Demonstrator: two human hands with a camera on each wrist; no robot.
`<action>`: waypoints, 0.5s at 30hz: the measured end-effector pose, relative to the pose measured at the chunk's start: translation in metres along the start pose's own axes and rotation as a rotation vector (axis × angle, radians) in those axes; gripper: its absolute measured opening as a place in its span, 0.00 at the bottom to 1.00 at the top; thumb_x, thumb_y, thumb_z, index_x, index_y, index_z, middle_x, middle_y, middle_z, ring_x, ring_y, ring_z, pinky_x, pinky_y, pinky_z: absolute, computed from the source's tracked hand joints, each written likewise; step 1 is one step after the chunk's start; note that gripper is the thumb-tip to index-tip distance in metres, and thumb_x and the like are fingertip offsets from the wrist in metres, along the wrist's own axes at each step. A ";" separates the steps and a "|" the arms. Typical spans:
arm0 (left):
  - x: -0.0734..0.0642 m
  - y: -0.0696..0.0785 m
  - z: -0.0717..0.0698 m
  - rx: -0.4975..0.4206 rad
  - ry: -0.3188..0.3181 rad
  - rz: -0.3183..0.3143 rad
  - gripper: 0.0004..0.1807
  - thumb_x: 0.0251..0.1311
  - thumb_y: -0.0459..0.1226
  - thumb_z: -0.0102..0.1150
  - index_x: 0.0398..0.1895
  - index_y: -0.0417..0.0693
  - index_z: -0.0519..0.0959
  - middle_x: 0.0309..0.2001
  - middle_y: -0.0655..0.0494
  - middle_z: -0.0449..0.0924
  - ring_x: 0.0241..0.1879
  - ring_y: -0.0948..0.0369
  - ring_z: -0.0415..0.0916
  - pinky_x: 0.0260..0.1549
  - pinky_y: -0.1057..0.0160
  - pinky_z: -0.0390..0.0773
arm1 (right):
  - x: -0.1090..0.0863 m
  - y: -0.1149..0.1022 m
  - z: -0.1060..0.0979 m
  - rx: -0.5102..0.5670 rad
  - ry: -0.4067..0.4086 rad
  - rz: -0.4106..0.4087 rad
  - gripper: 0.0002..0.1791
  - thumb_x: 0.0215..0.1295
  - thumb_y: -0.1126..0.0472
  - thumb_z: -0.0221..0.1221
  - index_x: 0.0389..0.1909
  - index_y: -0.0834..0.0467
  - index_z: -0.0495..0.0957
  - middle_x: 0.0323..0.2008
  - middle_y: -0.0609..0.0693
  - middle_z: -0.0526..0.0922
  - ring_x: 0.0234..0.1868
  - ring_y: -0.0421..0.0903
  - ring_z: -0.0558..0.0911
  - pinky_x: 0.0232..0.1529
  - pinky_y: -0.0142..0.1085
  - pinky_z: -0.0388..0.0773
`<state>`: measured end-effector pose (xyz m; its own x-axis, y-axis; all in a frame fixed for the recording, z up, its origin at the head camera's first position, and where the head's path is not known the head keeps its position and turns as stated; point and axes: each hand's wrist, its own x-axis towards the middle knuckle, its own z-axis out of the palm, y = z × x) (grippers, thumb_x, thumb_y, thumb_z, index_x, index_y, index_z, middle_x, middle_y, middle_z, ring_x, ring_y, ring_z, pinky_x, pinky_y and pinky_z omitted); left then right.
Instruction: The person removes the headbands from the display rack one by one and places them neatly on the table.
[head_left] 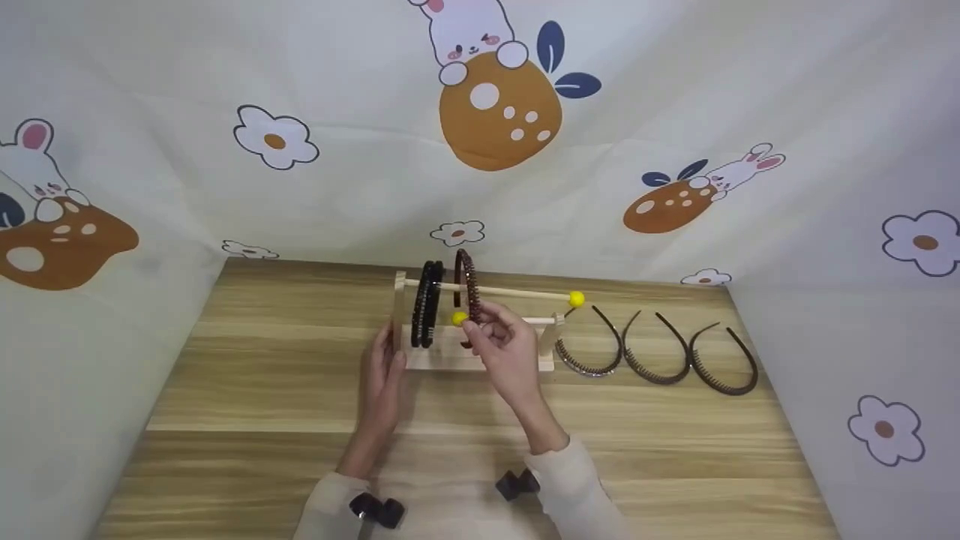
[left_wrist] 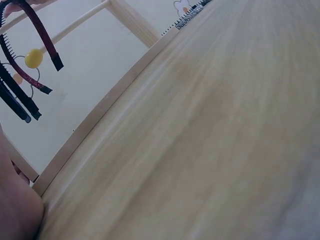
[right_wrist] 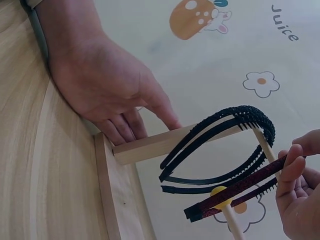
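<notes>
A dark red headband (head_left: 468, 281) with comb teeth is pinched between the thumb and fingers of my right hand (head_left: 511, 361). In the head view it crosses the back rod (head_left: 517, 292) of a wooden stand (head_left: 480, 364), and its open ends point down in the left wrist view. Two black headbands (right_wrist: 220, 122) hang together on that rod near the left post (right_wrist: 165, 142). My left hand (head_left: 384, 382) grips this post low down, thumb on one side and fingers on the other. Yellow balls cap the back rod (head_left: 576, 299) and the front rod (right_wrist: 220, 197).
Three dark headbands lie in a row right of the stand: a glittery one (head_left: 592, 369), a middle one (head_left: 660, 379) and an outer one (head_left: 739, 390). The wooden tabletop (head_left: 247, 390) meets a patterned cloth (head_left: 345, 187) behind and at the sides.
</notes>
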<state>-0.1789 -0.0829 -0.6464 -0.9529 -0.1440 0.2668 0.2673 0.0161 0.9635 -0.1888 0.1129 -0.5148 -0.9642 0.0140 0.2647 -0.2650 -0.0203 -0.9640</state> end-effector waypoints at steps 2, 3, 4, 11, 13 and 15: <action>0.000 -0.001 0.000 0.008 0.001 0.004 0.31 0.87 0.32 0.45 0.88 0.35 0.56 0.85 0.36 0.57 0.84 0.39 0.57 0.80 0.72 0.58 | 0.000 -0.003 -0.001 0.003 0.003 -0.004 0.19 0.70 0.73 0.69 0.58 0.78 0.81 0.38 0.53 0.88 0.27 0.37 0.80 0.27 0.24 0.78; 0.000 -0.001 0.000 0.013 0.001 0.004 0.32 0.87 0.32 0.45 0.88 0.36 0.56 0.85 0.36 0.57 0.84 0.39 0.58 0.80 0.72 0.59 | 0.000 -0.004 -0.001 0.006 0.004 -0.006 0.19 0.70 0.73 0.69 0.58 0.78 0.81 0.38 0.52 0.88 0.27 0.37 0.80 0.26 0.24 0.78; 0.000 -0.001 0.000 0.018 0.002 0.004 0.32 0.87 0.33 0.46 0.88 0.36 0.56 0.85 0.36 0.57 0.84 0.39 0.58 0.80 0.72 0.59 | 0.000 -0.005 -0.001 0.008 0.005 -0.008 0.19 0.70 0.74 0.69 0.58 0.78 0.81 0.38 0.51 0.88 0.27 0.37 0.80 0.26 0.24 0.78; 0.001 0.002 0.000 0.043 -0.003 -0.023 0.32 0.88 0.34 0.46 0.88 0.38 0.56 0.86 0.38 0.57 0.84 0.40 0.59 0.84 0.48 0.60 | -0.002 -0.012 -0.004 0.014 0.011 -0.027 0.19 0.70 0.74 0.68 0.58 0.78 0.81 0.40 0.52 0.88 0.28 0.37 0.80 0.28 0.25 0.79; 0.000 0.001 0.000 0.045 -0.002 -0.029 0.32 0.88 0.35 0.45 0.88 0.38 0.56 0.86 0.38 0.57 0.84 0.40 0.60 0.84 0.44 0.60 | -0.002 -0.012 -0.004 0.021 0.009 -0.039 0.19 0.70 0.75 0.68 0.59 0.78 0.81 0.40 0.53 0.88 0.28 0.37 0.80 0.28 0.25 0.79; 0.000 0.001 0.000 0.041 0.001 -0.028 0.31 0.88 0.34 0.45 0.88 0.38 0.56 0.86 0.38 0.58 0.83 0.40 0.60 0.84 0.43 0.60 | -0.002 -0.012 -0.005 0.024 0.008 -0.050 0.19 0.71 0.74 0.67 0.59 0.78 0.81 0.40 0.55 0.88 0.28 0.36 0.80 0.27 0.24 0.78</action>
<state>-0.1788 -0.0832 -0.6457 -0.9598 -0.1457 0.2399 0.2346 0.0524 0.9707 -0.1834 0.1183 -0.5037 -0.9497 0.0240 0.3121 -0.3129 -0.0434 -0.9488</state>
